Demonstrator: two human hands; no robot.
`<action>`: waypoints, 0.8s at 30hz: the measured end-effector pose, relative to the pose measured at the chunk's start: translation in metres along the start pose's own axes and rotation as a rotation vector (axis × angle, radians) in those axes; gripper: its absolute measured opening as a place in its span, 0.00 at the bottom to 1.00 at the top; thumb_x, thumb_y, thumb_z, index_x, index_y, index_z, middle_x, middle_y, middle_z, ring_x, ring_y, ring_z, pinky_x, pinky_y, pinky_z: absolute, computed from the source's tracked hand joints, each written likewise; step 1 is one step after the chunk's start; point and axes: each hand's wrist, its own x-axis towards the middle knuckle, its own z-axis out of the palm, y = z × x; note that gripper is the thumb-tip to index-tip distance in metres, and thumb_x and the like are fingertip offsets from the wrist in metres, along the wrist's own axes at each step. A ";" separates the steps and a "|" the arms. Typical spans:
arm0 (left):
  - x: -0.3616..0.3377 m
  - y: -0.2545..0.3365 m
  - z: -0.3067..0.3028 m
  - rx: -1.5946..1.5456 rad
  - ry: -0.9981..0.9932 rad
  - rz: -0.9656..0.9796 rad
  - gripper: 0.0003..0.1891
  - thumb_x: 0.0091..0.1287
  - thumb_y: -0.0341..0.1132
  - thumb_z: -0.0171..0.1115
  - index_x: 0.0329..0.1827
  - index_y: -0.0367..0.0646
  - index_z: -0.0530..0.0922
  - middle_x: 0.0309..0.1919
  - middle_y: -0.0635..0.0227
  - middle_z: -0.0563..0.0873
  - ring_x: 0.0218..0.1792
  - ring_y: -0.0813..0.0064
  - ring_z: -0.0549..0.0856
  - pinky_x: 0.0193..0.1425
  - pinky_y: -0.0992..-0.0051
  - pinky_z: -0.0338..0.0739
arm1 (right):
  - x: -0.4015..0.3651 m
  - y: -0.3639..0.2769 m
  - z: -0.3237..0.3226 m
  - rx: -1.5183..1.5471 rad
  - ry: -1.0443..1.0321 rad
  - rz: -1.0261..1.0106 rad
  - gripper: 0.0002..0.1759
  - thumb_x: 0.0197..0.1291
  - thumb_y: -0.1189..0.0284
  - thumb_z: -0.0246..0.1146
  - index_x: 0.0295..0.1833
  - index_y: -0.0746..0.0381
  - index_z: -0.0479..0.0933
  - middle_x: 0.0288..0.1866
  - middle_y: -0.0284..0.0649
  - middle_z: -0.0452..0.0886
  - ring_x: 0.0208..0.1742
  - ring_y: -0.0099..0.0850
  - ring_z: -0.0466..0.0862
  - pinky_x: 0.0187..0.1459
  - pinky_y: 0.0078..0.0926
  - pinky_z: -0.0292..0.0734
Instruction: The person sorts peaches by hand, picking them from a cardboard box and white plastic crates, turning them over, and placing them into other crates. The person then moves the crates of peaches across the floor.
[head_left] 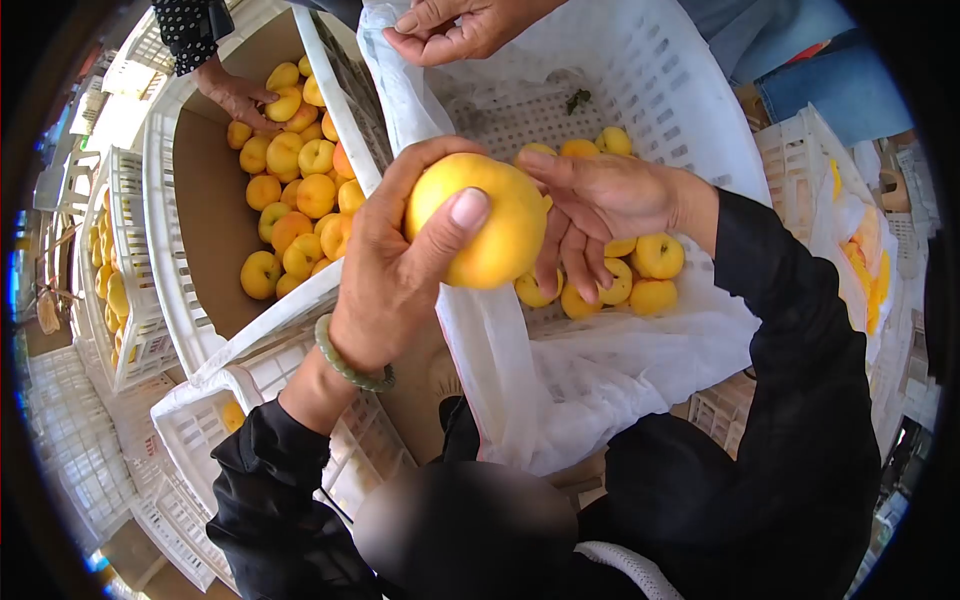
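My left hand is wrapped round a large yellow peach, held up close to the camera with the thumb across it. A green bead bracelet circles that wrist. Just right of the peach, my right hand is open with its fingers apart and nothing in its palm. Whether its fingertips touch the peach is not clear. Below both hands stands a white plastic crate with a thin plastic liner. Several yellow peaches lie at its bottom, partly hidden by my right hand.
Left of me, a white crate lined with cardboard holds many peaches; another person's hand reaches into it. A second hand hangs over the lined crate's far side. More crates stand at left and right.
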 end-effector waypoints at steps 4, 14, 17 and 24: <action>-0.015 -0.002 0.001 -0.460 0.159 -0.266 0.21 0.72 0.48 0.48 0.52 0.37 0.71 0.41 0.65 0.80 0.40 0.77 0.80 0.48 0.78 0.75 | 0.001 0.043 -0.060 -1.741 0.361 0.500 0.19 0.49 0.61 0.67 0.45 0.61 0.78 0.37 0.48 0.82 0.36 0.38 0.84 0.33 0.33 0.79; -0.035 -0.011 0.006 -0.441 0.017 -0.401 0.22 0.72 0.51 0.43 0.41 0.38 0.73 0.31 0.64 0.80 0.31 0.76 0.81 0.38 0.78 0.77 | 0.013 0.167 -0.092 -2.422 0.506 0.613 0.14 0.48 0.72 0.64 0.44 0.59 0.80 0.41 0.44 0.78 0.36 0.39 0.82 0.25 0.33 0.78; -0.032 -0.006 0.009 -0.449 0.078 -0.396 0.20 0.72 0.48 0.45 0.37 0.38 0.74 0.31 0.64 0.80 0.31 0.76 0.81 0.37 0.78 0.77 | 0.010 0.153 -0.101 -2.330 0.606 0.443 0.18 0.45 0.71 0.66 0.46 0.58 0.79 0.42 0.43 0.78 0.36 0.38 0.82 0.27 0.30 0.77; -0.036 -0.011 -0.001 -0.506 0.073 -0.402 0.17 0.70 0.44 0.52 0.32 0.38 0.77 0.27 0.65 0.82 0.27 0.78 0.81 0.35 0.78 0.76 | 0.005 0.016 -0.025 -0.866 0.429 0.180 0.28 0.40 0.68 0.69 0.50 0.63 0.72 0.39 0.38 0.75 0.43 0.27 0.78 0.43 0.24 0.74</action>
